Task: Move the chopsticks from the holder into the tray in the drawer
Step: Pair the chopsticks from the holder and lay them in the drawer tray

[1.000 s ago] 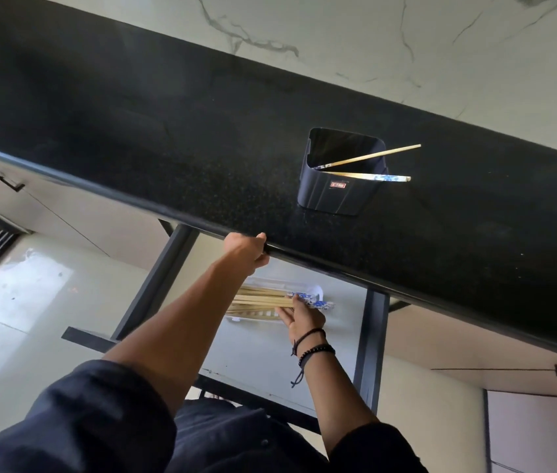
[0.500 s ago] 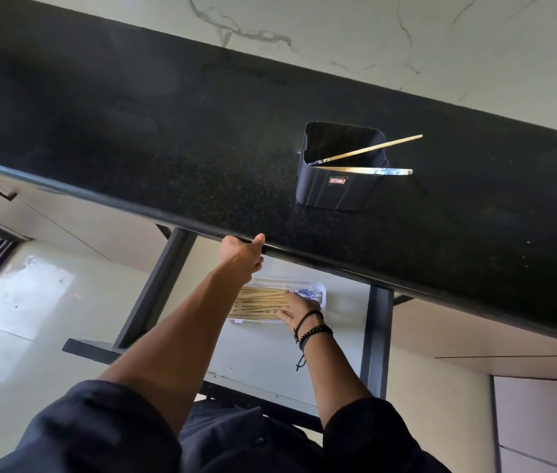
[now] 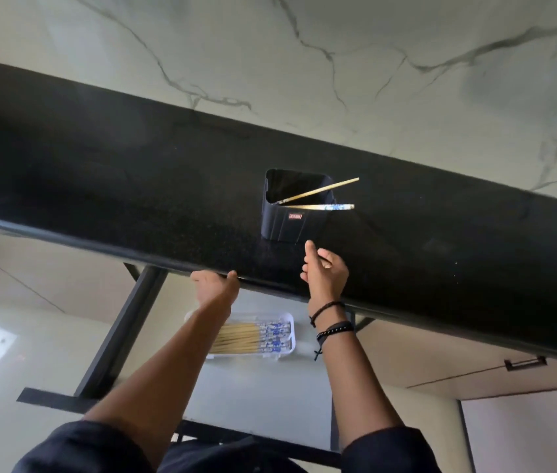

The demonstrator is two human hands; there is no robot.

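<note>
A dark square holder (image 3: 283,223) stands on the black countertop (image 3: 133,199). Two chopsticks (image 3: 321,190) lean out of it to the right, one plain, one with a blue-patterned end. Below, in the open drawer (image 3: 263,397), a white tray (image 3: 289,319) holds several chopsticks (image 3: 253,337) laid side by side. My left hand (image 3: 215,286) grips the counter's front edge. My right hand (image 3: 324,271) is raised over the counter just below the holder, fingers loosely apart and holding nothing.
A marble wall (image 3: 338,63) rises behind the counter. Dark drawer rails (image 3: 127,329) flank the open drawer. A cabinet handle (image 3: 526,363) shows at the lower right. Pale floor lies at the left.
My right hand has left the tray in the drawer and risen above the counter edge toward the holder. The chopsticks it set down now lie in the tray. The left hand stays on the edge.
</note>
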